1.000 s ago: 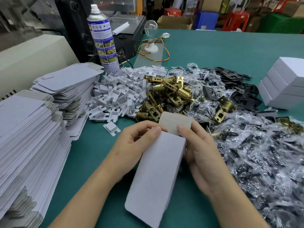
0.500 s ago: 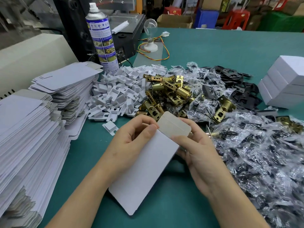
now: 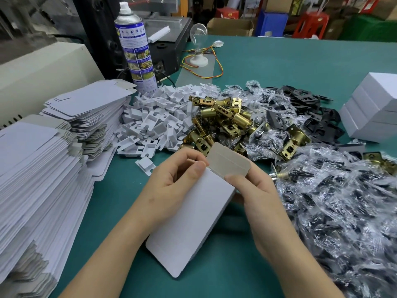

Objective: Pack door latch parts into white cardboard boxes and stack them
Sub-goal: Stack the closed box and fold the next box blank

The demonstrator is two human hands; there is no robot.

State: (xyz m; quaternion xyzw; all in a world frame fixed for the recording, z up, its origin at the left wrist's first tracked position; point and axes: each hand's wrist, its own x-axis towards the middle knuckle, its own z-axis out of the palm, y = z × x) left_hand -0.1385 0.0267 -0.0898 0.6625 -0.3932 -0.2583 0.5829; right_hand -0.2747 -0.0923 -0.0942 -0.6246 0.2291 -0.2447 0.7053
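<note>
A flat white cardboard box blank (image 3: pixel 193 220) is held above the green table, tilted with its grey top flap (image 3: pixel 228 163) raised. My left hand (image 3: pixel 171 190) grips its left edge, thumb on the front near the flap fold. My right hand (image 3: pixel 255 194) pinches the flap's lower right corner with the thumb on top and the fingers behind. Brass door latches (image 3: pixel 221 121) lie in a pile just beyond the hands. Finished white boxes (image 3: pixel 371 108) are stacked at the far right.
Stacks of flat box blanks (image 3: pixel 38 168) fill the left side. White plastic inserts (image 3: pixel 159 117), bagged screws (image 3: pixel 343 207) and black plates (image 3: pixel 309 108) lie in heaps. A spray can (image 3: pixel 136 46) and a light bulb (image 3: pixel 198 46) stand behind them.
The box blank has swung from near upright to tilted, its lower end moving left. The top flap has been lifted and spread by both hands.
</note>
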